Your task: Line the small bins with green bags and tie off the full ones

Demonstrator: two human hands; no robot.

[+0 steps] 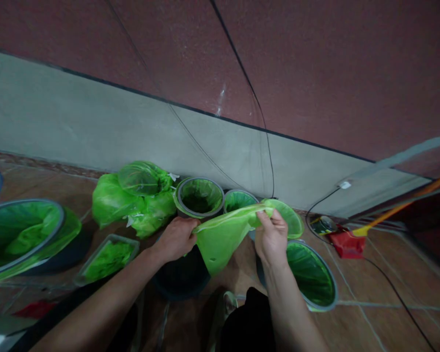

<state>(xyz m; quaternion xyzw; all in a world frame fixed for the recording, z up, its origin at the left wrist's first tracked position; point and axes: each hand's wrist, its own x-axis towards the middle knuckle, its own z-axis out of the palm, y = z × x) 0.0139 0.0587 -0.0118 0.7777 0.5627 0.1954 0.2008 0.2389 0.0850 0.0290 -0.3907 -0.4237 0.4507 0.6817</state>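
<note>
From my feed, the left hand is clenched on one edge of the green bag, fingers curled tight and knuckles up. The right hand pinches the opposite edge, thumb and fingertips closed on the plastic, the other fingers bent in. The bag hangs stretched between both hands above the floor, its lower tip drooping towards the unlined dark bin just below the left hand. Just beside the right wrist I see a lined bin, and a second lined bin sits beyond the left hand, near the wall edge of the floor. A heap of tied full bags lies to its left. A big lined tub sits at the floor's left edge, and a red dustpan lies well off to the right.
</note>
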